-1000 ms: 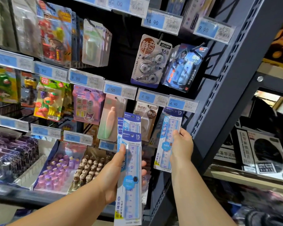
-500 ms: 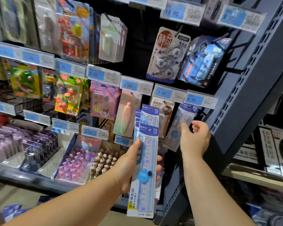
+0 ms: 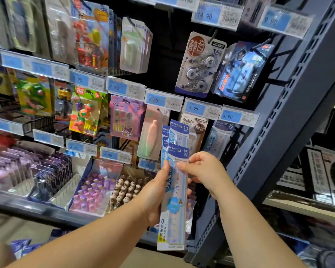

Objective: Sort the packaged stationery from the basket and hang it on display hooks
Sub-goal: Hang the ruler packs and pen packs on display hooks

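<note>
Ruler packs [image 3: 175, 209] sit fanned in the left hand [image 3: 153, 198], thumb pressed across the front, fingers curled behind. Right hand [image 3: 203, 171] has come back from hanging one (that hung pack [image 3: 219, 140] dangles just above its knuckles now), and its fingertips [image 3: 183, 167] pinch the front pack's top. Guessing that one goes up next.

Even, fairly bright shop light falls from above the fingers [image 3: 186, 168], glaring white on the price labels [image 3: 296, 24] over them, while the packs [image 3: 23, 26] far to their left smear with motion blur, the back panel [image 3: 166, 64] behind them is dark, and the shelf upright [image 3: 278, 113] to their right leans with wide-angle distortion.
</note>
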A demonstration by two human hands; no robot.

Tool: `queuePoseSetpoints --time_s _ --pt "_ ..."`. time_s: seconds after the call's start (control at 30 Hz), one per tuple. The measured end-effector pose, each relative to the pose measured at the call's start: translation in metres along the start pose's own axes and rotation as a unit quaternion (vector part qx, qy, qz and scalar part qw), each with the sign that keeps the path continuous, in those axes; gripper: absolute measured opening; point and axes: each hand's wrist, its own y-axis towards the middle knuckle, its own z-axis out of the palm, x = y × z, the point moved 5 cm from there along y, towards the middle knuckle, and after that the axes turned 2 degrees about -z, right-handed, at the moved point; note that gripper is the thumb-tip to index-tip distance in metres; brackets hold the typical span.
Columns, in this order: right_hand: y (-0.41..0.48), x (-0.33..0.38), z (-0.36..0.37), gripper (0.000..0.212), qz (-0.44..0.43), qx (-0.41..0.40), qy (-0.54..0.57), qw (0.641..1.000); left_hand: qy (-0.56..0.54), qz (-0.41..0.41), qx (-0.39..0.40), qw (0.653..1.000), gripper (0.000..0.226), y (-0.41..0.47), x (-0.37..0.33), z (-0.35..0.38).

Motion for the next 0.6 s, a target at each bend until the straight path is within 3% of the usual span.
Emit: queuePoseSetpoints --time_s 0.13,0.27,0.47,0.6 --pt "-0.005 0.007 0.002 0.035 -0.01 0.027 -0.037 0.999 -0.001 -0.022 -0.003 1.0 0.061 0.0 -0.001 -0.003" --pt "-0.008 0.01 0.007 0.019 0.0 0.067 0.027 0.997 0.005 -0.023 -0.01 1.0 0.056 0.002 -0.001 -0.007" --pt "0.004 0.001 -0.01 0.031 -0.002 -0.064 0.103 0.993 0.026 -0.034 0.006 0.999 0.019 -0.003 0.001 -0.005" --pt "-0.002 0.0 -0.004 0.016 0.009 0.009 0.094 0.995 0.048 -0.014 -0.023 0.998 0.017 -0.001 -0.001 -0.007"
